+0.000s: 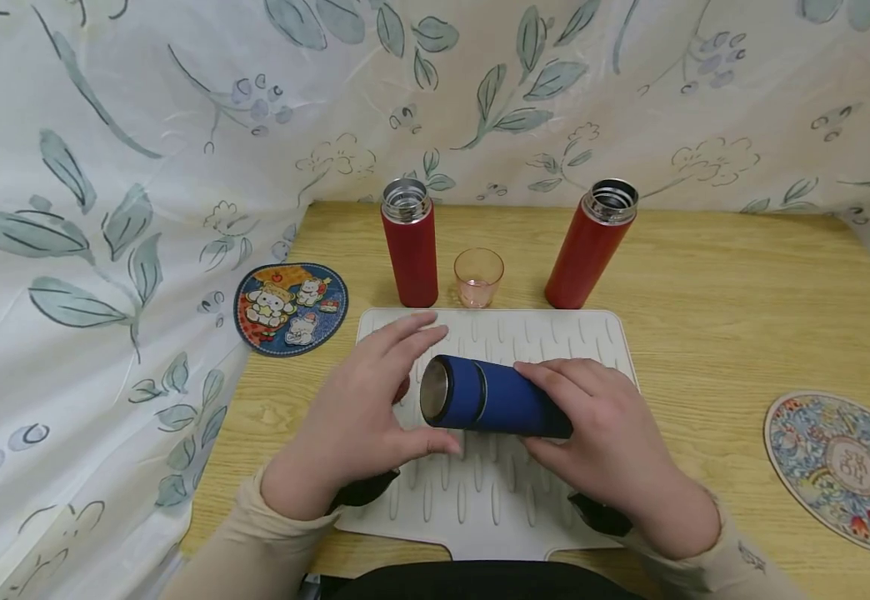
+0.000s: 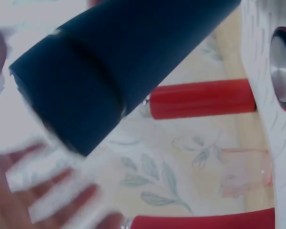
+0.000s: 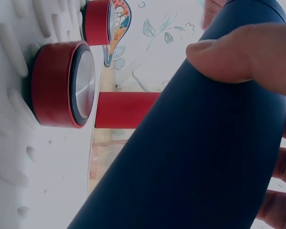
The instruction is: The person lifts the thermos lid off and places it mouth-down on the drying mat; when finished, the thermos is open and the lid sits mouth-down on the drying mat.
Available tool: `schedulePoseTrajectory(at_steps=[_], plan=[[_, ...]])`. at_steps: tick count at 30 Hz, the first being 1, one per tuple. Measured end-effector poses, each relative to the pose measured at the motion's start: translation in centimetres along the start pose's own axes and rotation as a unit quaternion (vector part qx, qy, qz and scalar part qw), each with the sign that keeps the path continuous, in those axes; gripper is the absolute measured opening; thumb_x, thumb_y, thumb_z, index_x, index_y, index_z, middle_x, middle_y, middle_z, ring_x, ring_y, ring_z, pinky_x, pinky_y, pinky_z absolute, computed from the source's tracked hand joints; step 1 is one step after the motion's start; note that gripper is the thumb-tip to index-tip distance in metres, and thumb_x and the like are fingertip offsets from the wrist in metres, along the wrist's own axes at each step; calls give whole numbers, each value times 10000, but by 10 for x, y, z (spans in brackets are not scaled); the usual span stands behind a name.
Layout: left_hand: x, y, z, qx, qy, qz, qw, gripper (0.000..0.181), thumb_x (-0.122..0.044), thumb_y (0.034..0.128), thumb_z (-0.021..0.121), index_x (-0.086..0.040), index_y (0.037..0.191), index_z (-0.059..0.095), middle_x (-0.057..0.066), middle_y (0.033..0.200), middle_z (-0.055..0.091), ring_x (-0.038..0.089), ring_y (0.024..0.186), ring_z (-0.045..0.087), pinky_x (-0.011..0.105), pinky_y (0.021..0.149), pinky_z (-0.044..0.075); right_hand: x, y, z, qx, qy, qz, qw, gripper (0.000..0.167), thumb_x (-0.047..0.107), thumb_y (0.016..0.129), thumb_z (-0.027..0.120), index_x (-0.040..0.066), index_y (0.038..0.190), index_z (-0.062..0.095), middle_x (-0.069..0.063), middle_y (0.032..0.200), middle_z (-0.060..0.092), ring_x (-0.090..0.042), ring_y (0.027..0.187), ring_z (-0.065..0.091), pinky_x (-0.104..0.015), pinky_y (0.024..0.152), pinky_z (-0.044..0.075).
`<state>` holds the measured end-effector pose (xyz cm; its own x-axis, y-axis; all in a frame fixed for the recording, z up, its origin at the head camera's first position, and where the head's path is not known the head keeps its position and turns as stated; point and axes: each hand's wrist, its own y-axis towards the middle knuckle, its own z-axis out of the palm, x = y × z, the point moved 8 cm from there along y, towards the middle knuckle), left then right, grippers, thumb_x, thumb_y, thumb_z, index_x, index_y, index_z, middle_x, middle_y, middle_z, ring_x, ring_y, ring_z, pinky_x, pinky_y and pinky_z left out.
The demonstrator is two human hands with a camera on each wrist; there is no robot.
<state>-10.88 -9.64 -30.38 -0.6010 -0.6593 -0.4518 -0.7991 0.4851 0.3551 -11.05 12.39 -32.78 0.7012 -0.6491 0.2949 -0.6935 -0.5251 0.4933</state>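
A blue thermos bottle (image 1: 521, 408) lies nearly level above a white ridged mat (image 1: 472, 500), its cap (image 1: 467, 392) toward the left. My right hand (image 1: 615, 425) grips the bottle's lower body, thumb on one side and fingers on the other. Around the cap end, but apart from it, is my left hand (image 1: 367, 400), with fingers and thumb spread. Two red lids, a nearer one (image 3: 52, 86) and a farther one (image 3: 96, 23), stand on the mat in the right wrist view; the head view hides them behind the hands and bottle.
Behind the mat stand two red thermos bottles, one at left (image 1: 411, 262) and one at right (image 1: 588, 254), both with bare metal mouths. A pink glass (image 1: 478, 279) is between them. Patterned mats lie at the left (image 1: 290, 310) and right (image 1: 847, 471). A leaf-print cloth (image 1: 180, 183) hangs behind.
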Motion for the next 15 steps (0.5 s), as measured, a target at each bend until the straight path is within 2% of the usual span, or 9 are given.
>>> schedulePoseTrajectory(at_steps=[2,3,4,5,7,9,12,13,15], plan=[[-4,-2,4,182,-274,426,9986,937,-365,791,1014,-128,1591,587,102,1707,499,278,1489,566,465,1140,572,-2,0,-1,-42,-37,19,10000,816,227,601,1083,97,1341,766,-91,1168,797,-297,1050,749,-530,889,636],[-6,-3,6,294,-349,654,9968,909,-289,811,1007,-130,1600,583,113,1757,435,319,1591,471,509,1214,511,-2,0,-1,-58,-52,22,10000,812,226,602,1082,93,1338,767,-96,1165,797,-302,1048,749,-533,889,635],[-9,-4,8,377,-416,880,9945,844,-194,846,979,-124,1593,594,127,1754,437,338,1630,419,541,1240,472,-3,0,-2,-63,-62,24,10000,810,227,604,1082,91,1338,767,-98,1167,798,-304,1049,748,-534,890,634],[-11,-5,8,420,-449,1039,9927,767,-111,884,935,-120,1580,612,133,1737,463,332,1629,421,550,1247,457,-3,0,-2,-68,-70,16,10000,807,229,606,1082,90,1337,769,-101,1167,798,-308,1047,748,-535,886,634],[-13,-5,9,399,-408,1164,9916,669,-20,925,864,-110,1551,646,138,1687,530,323,1597,471,575,1247,446,-3,1,-1,-66,-71,-9,10000,801,229,613,1080,88,1339,771,-103,1173,799,-309,1049,748,-534,886,634],[-13,-5,7,315,-296,1119,9928,641,-32,926,865,-109,1530,667,122,1645,583,295,1545,545,605,1245,440,-3,1,-1,-66,-63,-30,10000,798,227,618,1078,91,1342,772,-102,1179,799,-307,1054,749,-533,888,633],[-8,-4,5,174,-262,846,9959,684,-157,887,936,-94,1516,675,91,1580,651,260,1461,635,623,1229,459,-2,2,0,-72,-68,-62,9999,796,219,616,1078,102,1343,776,-94,1182,798,-299,1057,749,-531,886,630],[-6,-4,4,115,-254,731,9969,712,-221,869,960,-90,1509,678,82,1541,684,243,1411,672,604,1215,484,-1,2,0,-75,-68,-77,9999,797,217,612,1079,108,1342,778,-89,1181,799,-296,1056,749,-531,881,629],[-1,-4,2,-34,-222,429,9988,733,-353,848,972,-90,1477,702,60,1419,758,190,1207,755,487,1102,601,1,2,0,-77,-49,-115,9999,797,213,610,1079,120,1342,780,-77,1182,799,-287,1056,749,-529,872,630]])
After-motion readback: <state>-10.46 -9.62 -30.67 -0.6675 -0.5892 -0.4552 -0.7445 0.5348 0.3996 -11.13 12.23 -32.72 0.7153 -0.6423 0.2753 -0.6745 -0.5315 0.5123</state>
